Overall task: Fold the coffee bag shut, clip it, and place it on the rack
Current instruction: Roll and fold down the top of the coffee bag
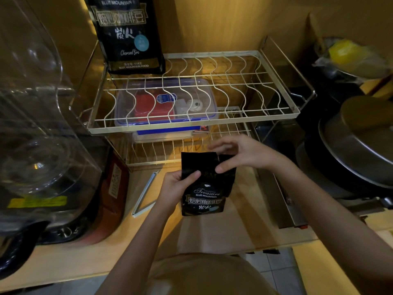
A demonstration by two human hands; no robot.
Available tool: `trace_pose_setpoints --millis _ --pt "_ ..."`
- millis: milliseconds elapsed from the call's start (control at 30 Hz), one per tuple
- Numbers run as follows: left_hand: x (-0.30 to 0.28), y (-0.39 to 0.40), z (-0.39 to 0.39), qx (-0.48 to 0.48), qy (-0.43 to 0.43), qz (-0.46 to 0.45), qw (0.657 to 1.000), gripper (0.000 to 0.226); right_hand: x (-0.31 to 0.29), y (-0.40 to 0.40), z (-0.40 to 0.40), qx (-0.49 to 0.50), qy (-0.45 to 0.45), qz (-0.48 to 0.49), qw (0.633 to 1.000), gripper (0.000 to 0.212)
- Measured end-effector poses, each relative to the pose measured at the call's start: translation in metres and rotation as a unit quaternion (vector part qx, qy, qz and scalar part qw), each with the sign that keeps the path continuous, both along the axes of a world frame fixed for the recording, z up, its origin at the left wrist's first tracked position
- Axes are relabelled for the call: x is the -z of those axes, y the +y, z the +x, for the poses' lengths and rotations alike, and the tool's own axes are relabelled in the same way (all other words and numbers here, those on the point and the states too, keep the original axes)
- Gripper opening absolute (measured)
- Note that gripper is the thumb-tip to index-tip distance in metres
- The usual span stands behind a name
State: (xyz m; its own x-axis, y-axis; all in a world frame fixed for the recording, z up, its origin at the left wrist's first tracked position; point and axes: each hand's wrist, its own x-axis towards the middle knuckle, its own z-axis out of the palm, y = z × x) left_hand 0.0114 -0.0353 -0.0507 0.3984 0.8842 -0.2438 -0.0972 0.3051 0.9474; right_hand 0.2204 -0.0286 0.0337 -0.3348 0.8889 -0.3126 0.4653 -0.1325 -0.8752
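A black coffee bag (204, 194) with white lettering stands upright on the wooden counter, its top still unfolded. My left hand (179, 184) grips the bag's left side with the thumb across its front. My right hand (238, 155) pinches the top right corner, thumb in front and fingers behind. A long white bag clip (144, 193) lies open on the counter just left of the bag. Behind stands the two-tier wire rack (274, 84); a second, larger black coffee bag (127, 35) sits at the upper tier's back left.
A clear plastic box with a blue rim (165, 101) rests on the rack's lower tier. A clear-domed appliance (38, 133) fills the left side. A metal pot with lid (359, 141) stands at the right. A brown packet (114, 184) leans beside the appliance.
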Motion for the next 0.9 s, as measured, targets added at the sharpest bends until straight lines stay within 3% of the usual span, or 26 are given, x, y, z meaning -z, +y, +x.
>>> trace_pose_setpoints --millis 100,333,467,567,633,900 --pt "0.001 -0.001 0.000 -0.019 -0.003 -0.024 1.000 0.014 0.031 -0.026 0.010 0.079 0.091 -0.058 0.991 0.064" --pt "-0.004 -0.006 0.004 -0.025 -0.008 -0.034 0.999 0.016 0.085 -0.058 -0.015 0.242 0.204 -0.002 0.949 0.036" --pt "-0.002 -0.008 0.000 -0.063 0.008 -0.025 0.998 0.008 0.085 -0.058 -0.013 0.288 0.227 0.017 0.930 0.014" --pt "-0.002 -0.006 -0.003 -0.077 0.009 -0.030 0.997 0.009 0.084 -0.057 -0.017 0.300 0.222 0.019 0.927 0.015" --pt "-0.004 -0.005 -0.004 -0.080 0.006 -0.036 0.996 0.010 0.085 -0.058 -0.021 0.310 0.235 0.005 0.921 0.004" --pt "-0.004 -0.002 -0.002 -0.134 0.022 -0.055 0.989 0.012 0.089 -0.055 -0.038 0.341 0.295 -0.032 0.892 0.022"
